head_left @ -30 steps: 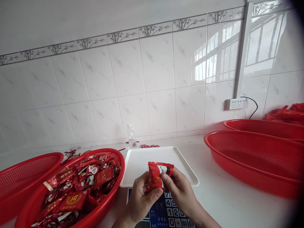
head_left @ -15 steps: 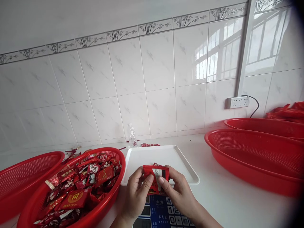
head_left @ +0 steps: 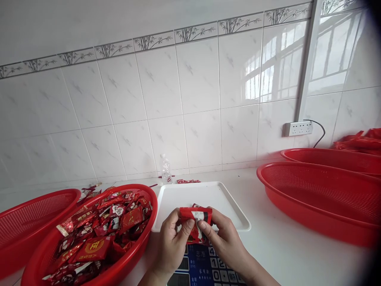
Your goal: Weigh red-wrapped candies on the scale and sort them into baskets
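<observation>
- While thumbs press its front, red packet point(head_left: 197, 215) is held up over the blue panel of the scale point(head_left: 198, 272).
- Left hand point(head_left: 173, 240), right hand point(head_left: 224, 238): fingers of both pinch the packet, one per side.
- White tray point(head_left: 190, 194): just beyond packet, bare surface showing.
- Left of tray, red basket point(head_left: 154, 210): heaped with mixed red wrapped packets point(head_left: 95, 247).
- Far-left basket point(head_left: 44, 210): perforated wall visible, lower inside hidden.
- Right basket point(head_left: 300, 188): red inner floor visible; another basket point(head_left: 315, 155) behind.
- Clear bottle point(head_left: 166, 169): upright behind tray, on table point(head_left: 297, 262).
</observation>
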Available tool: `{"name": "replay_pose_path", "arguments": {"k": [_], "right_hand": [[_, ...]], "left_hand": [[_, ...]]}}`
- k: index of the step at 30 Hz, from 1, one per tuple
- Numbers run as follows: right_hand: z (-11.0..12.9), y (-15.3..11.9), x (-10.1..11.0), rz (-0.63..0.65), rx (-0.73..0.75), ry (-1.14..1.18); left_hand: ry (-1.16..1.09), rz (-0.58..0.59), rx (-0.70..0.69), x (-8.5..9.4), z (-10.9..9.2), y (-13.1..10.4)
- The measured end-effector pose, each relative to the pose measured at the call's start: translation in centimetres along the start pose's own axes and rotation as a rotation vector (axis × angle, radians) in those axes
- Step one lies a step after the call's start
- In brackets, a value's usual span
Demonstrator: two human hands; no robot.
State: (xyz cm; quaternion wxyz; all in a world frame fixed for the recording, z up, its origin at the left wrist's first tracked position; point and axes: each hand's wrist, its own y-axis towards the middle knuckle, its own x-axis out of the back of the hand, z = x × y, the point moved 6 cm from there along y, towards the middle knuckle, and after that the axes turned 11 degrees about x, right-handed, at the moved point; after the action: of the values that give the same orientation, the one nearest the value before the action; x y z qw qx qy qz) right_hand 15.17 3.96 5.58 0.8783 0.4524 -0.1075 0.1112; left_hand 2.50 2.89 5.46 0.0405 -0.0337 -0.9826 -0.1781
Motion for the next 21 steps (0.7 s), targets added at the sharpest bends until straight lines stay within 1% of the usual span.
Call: {"name": "replay_pose_path", "arguments": {"k": [4, 7, 9, 14, 18, 21], "right_hand": [[-0.1, -0.1, 0.3, -0.065, 0.031, -0.083], [0.0, -0.1, 0.4, -0.080, 0.054, -0.086], [0.2, 0.0, 0.3, -0.063, 0.053, -0.046], [0.3, 0.0, -0.1, 0.013, -0.013, 0.058], [0.2, 0.1, -0.5, 0.084, -0.015, 0.022], [0.3, 0.2, -0.7, 0.118, 0.018, -0.029]], "left_hand": [[-0.044, 0.113, 0.061, -0.6, 0.0, 0.1], [0.010, 0.170, 0.049, -0.9, -0.5, 0.1], [0.064, 0.155, 0.015, -0.9, -0.8, 0.1], [0.130, 0.053, -0.056, -0.2, -0.7, -0.1], [0.090, -0.001, -0.057, 0.2, -0.3, 0.1], [0.051, 0.018, -0.049, 0.1, -0.2, 0.3]]}}
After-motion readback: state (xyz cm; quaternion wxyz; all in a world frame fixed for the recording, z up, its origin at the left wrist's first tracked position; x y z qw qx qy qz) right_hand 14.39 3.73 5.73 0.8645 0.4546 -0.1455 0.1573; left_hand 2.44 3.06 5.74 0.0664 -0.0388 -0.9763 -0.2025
